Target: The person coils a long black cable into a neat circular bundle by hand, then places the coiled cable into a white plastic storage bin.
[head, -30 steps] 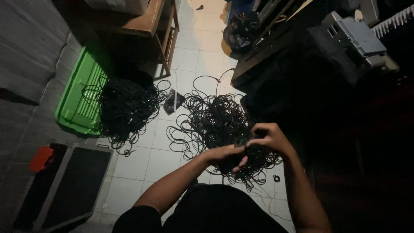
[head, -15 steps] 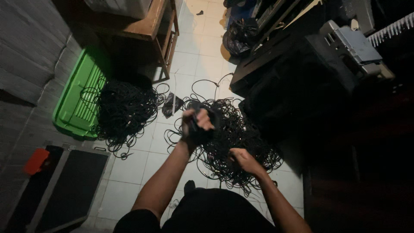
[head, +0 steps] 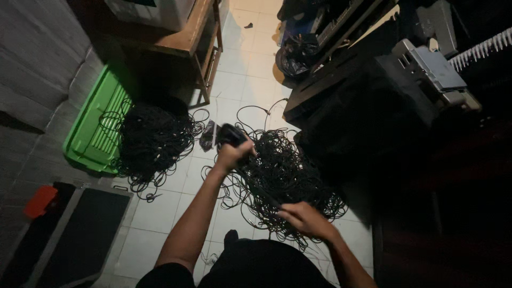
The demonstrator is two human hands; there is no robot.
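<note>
On the pale tiled floor (head: pixel 160 213), open room lies mostly left of and below the left hand (head: pixel 230 156), hemmed by a grey wall on the far left and dark equipment (head: pixel 384 117) crowding the right. Beyond that hand stands a wooden worktop (head: pixel 184 40). Left of it, a heap of black cable (head: pixel 152 141) spills off a green crate (head: pixel 93 133). Between both hands sprawls the tangled black cable pile (head: pixel 282 176). The left grip is pressed together around a dark wad of cable (head: pixel 230 134), raised; the right hand (head: pixel 304 220), nearer the body, pinches a strand from the pile's near edge.
</note>
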